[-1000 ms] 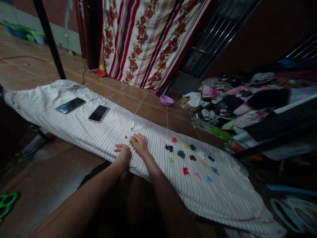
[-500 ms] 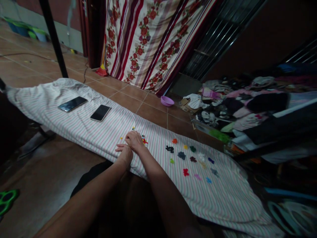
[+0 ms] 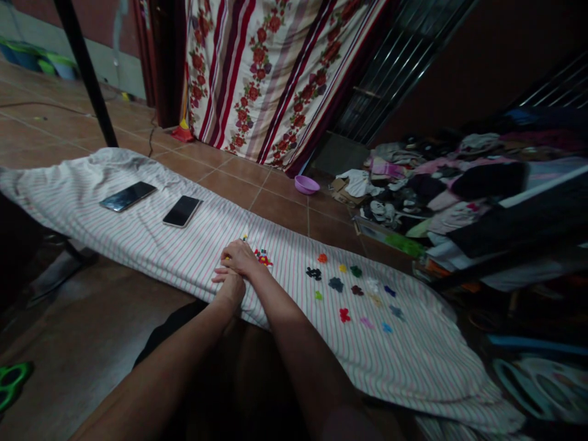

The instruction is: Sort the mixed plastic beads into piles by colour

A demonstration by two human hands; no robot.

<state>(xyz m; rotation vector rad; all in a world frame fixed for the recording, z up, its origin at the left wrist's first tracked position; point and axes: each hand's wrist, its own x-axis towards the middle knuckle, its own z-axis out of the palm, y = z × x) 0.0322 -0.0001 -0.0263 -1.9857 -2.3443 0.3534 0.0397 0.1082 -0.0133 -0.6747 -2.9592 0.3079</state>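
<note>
Both my hands rest close together at the near edge of the striped cloth (image 3: 184,257). My right hand (image 3: 239,256) lies palm down, fingers curled, with its fingertips at a small yellow piece (image 3: 227,258). Just below it, my left hand (image 3: 231,285) rests on the cloth with fingers stretched out, partly under the right hand. Beside my right wrist is a small figure of red, yellow, white and dark pieces (image 3: 263,257), partly covered by the hand. Another tiny yellow and dark piece (image 3: 245,237) lies just beyond my fingers.
Small piles sorted by colour lie to the right, among them black pieces (image 3: 314,273), red pieces (image 3: 344,315) and orange pieces (image 3: 322,258). Two phones, a larger phone (image 3: 128,196) and a smaller phone (image 3: 182,211), lie to the left. A purple basin (image 3: 307,185) and heaped clothes (image 3: 441,184) stand beyond.
My right hand has shifted slightly left, its fingertips now at the small yellow piece that lay apart on the cloth. More of the coloured figure shows. The view has turned a little.
</note>
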